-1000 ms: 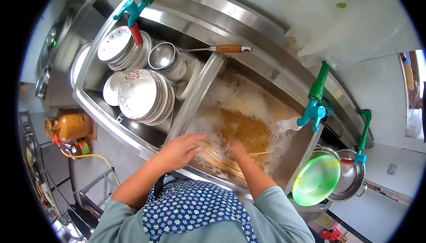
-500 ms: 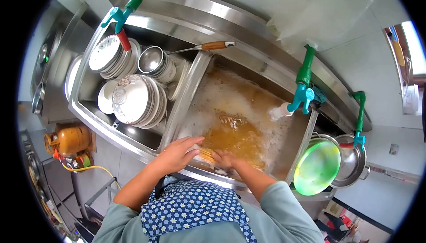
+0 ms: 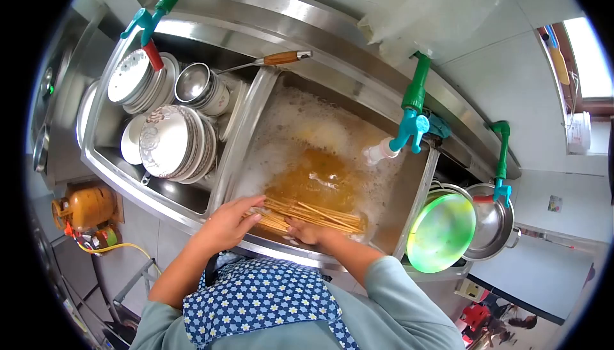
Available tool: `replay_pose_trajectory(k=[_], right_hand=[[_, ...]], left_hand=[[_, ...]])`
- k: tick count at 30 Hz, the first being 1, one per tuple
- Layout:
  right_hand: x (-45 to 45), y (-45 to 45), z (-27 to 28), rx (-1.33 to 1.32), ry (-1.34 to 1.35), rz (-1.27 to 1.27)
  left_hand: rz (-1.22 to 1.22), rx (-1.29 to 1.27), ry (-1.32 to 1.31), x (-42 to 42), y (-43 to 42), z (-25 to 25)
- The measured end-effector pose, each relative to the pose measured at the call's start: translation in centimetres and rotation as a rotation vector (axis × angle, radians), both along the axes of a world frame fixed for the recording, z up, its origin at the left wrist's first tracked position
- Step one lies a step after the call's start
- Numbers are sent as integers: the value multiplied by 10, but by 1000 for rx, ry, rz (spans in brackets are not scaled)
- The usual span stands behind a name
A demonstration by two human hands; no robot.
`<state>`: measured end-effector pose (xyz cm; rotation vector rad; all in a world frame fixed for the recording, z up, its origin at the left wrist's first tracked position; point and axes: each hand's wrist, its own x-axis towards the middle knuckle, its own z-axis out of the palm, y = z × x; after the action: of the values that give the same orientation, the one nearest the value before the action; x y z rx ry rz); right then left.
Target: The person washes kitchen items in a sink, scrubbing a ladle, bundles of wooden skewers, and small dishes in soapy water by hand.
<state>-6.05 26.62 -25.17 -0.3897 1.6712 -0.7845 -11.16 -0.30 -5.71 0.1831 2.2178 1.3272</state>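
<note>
A bundle of wooden chopsticks (image 3: 323, 217) lies across the near side of the middle sink basin (image 3: 419, 200), at the surface of brownish, foamy water. My left hand (image 3: 229, 223) is at the bundle's left end, with the fingers above and the thumb below the stick ends. Around the bundle's near side, my right hand (image 3: 307, 230) is closed, its fingertips partly hidden by the sticks and water. Some chopsticks fan out to the right, past my right hand.
The left basin holds stacked plates (image 3: 165, 142) and metal bowls (image 3: 194, 83). A wooden-handled utensil (image 3: 281, 58) rests along the back. Over the middle basin hangs a green tap (image 3: 412, 110). At right stand a green basin (image 3: 441, 232) and a steel pan (image 3: 495, 228). A gas cylinder (image 3: 93, 206) stands lower left.
The chopsticks, mostly under the water before, now show at the surface as a long bundle. Both hands stay on them. The whole view has shifted slightly, moving the scene left.
</note>
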Motion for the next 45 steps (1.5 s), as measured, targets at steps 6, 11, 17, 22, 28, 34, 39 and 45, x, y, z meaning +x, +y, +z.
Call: replay_pose_trajectory(k=[6, 11, 17, 22, 28, 34, 39, 45], right_hand=[[-11, 5, 49, 224, 545, -17], [-28, 27, -20, 304, 977, -343], [0, 11, 9, 155, 321, -131], [-1, 22, 65, -38, 112, -26], [-11, 1, 25, 170, -4, -1], [-25, 9, 80, 207, 239, 83], [-39, 3, -9, 264, 471, -234], [-27, -5, 76, 78, 197, -36]], left_hand=[[24, -37, 53, -4, -5, 5], [31, -78, 61, -6, -7, -1], [-15, -12, 123, 0, 0, -2], [10, 18, 11, 2, -1, 0], [25, -12, 40, 3, -5, 2], [45, -18, 100, -2, -10, 2], [37, -17, 57, -6, -3, -5], [26, 39, 25, -6, 2, -5]])
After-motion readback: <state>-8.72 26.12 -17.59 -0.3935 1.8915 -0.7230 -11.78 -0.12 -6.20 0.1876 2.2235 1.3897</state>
